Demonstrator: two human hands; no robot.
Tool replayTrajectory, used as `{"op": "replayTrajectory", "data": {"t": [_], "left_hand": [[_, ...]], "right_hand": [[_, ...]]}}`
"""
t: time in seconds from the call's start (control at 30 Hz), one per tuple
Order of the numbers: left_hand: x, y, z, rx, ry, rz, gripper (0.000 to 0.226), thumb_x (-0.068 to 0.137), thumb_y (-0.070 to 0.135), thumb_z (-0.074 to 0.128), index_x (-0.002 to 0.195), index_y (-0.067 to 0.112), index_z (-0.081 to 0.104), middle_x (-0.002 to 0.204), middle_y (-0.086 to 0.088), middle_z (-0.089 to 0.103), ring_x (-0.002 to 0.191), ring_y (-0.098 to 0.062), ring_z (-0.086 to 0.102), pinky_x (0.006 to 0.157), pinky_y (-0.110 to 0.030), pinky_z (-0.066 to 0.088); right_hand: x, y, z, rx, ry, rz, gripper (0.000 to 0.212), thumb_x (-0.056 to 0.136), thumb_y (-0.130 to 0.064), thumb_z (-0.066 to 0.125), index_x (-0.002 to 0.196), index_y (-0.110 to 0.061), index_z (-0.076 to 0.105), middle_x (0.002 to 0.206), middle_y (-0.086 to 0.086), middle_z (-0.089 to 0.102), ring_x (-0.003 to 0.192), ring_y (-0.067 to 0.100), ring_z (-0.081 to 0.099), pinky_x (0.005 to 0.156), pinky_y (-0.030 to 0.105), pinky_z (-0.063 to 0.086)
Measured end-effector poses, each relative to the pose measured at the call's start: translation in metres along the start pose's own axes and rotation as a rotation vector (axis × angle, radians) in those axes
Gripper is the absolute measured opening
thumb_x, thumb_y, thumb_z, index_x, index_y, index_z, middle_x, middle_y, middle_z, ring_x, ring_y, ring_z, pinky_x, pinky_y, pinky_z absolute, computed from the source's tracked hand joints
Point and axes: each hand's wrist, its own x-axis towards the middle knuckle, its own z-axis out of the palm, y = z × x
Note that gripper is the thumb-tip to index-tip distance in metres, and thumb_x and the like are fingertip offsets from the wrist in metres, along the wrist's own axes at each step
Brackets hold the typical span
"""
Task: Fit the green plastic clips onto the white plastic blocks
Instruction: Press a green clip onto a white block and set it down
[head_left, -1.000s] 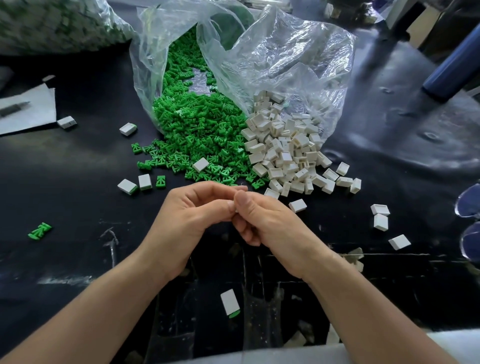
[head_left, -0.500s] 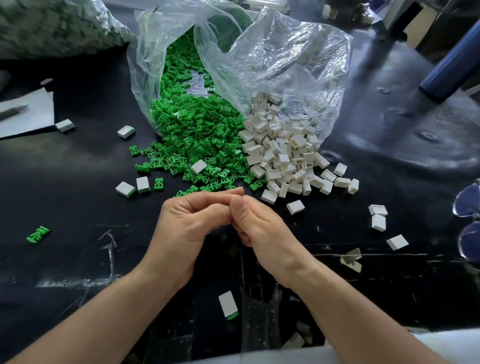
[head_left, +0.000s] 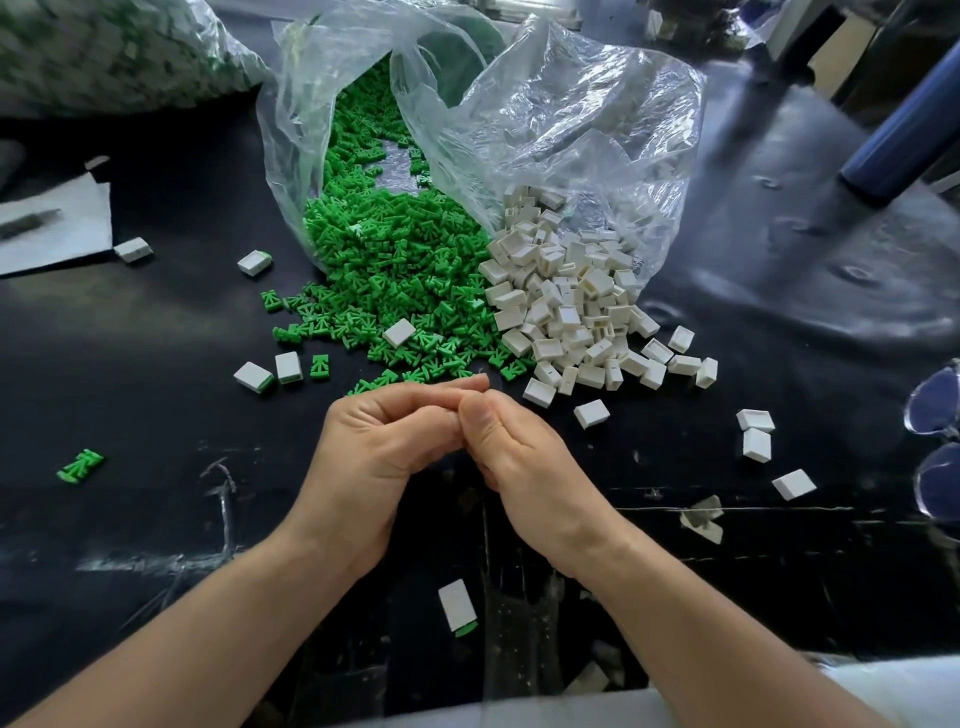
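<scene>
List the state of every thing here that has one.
left hand, fingers curled, tips meeting the right hand; contents hidden.
right hand, fingers curled, thumb on top; contents hidden.
green clip bag, on its side, mouth open, clips spilled out.
white block bag, mouth open, blocks spilled out.
block at near edge, clip fitted, green end showing.
lone green clip, unfitted, lying apart at left.

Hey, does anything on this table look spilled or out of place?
One white block lies on the green clip pile, a lone clip sits far left, and a fitted block lies near the front edge.
</scene>
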Motion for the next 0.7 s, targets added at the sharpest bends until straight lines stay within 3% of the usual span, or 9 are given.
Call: {"op": "replayTrajectory", "data": {"t": [0.07,0.17,0.33,0.43,0.57,0.7], "left_hand": [[0.000,0.001,0.001,-0.022,-0.012,-0.010,0.016,0.053,0.009,0.063,0.063,0.007,0.075,0.087,-0.008,0.074,0.070,-0.017,0.071,0.057,-0.021,0.054],[0.001,0.001,0.001,-0.018,-0.022,-0.012,0.015,0.055,0.008,0.062,0.063,0.005,0.074,0.085,-0.009,0.074,0.060,-0.020,0.067,0.052,-0.024,0.054],[0.005,0.006,-0.006,0.058,-0.050,0.010,0.014,0.055,0.010,0.069,0.068,0.009,0.075,0.079,-0.012,0.073,0.065,-0.021,0.067,0.060,-0.025,0.055],[0.006,0.011,-0.012,0.259,-0.075,0.057,0.016,0.063,0.008,0.067,0.069,0.019,0.076,0.069,-0.002,0.071,0.061,-0.008,0.062,0.055,-0.016,0.050],[0.001,0.011,-0.012,0.469,-0.282,-0.036,0.015,0.064,0.016,0.075,0.079,0.021,0.076,0.061,-0.001,0.066,0.051,-0.004,0.055,0.047,-0.013,0.043],[-0.004,0.009,-0.008,0.562,-0.479,-0.139,0.016,0.067,0.024,0.078,0.081,0.016,0.074,0.060,-0.002,0.065,0.050,-0.005,0.054,0.047,-0.015,0.044]], "right_hand": [[0.000,-0.001,-0.001,0.030,-0.013,0.004,0.035,0.095,-0.046,0.033,0.101,-0.027,0.062,0.066,-0.028,0.053,0.065,-0.010,0.048,0.066,0.016,0.034],[0.002,-0.001,-0.002,0.065,-0.031,0.017,0.033,0.089,-0.055,0.032,0.072,-0.045,0.059,0.057,-0.029,0.051,0.059,-0.008,0.046,0.063,0.017,0.032],[0.005,-0.004,-0.010,-0.076,0.010,-0.026,0.052,0.077,-0.073,0.027,0.056,-0.037,0.057,0.053,-0.018,0.050,0.055,-0.002,0.044,0.059,0.019,0.036],[0.007,-0.007,-0.024,-0.187,0.187,-0.092,0.047,0.080,-0.066,0.038,0.066,-0.028,0.062,0.055,-0.013,0.052,0.054,-0.001,0.045,0.055,0.017,0.036],[0.012,-0.005,-0.042,-0.551,0.415,-0.095,0.010,0.083,-0.030,0.065,0.086,-0.022,0.068,0.074,-0.010,0.048,0.067,0.004,0.046,0.066,0.019,0.033],[0.013,0.001,-0.046,-0.758,0.423,-0.031,0.021,0.082,-0.031,0.067,0.102,-0.024,0.067,0.096,-0.008,0.042,0.095,0.012,0.049,0.075,0.015,0.028]]}}
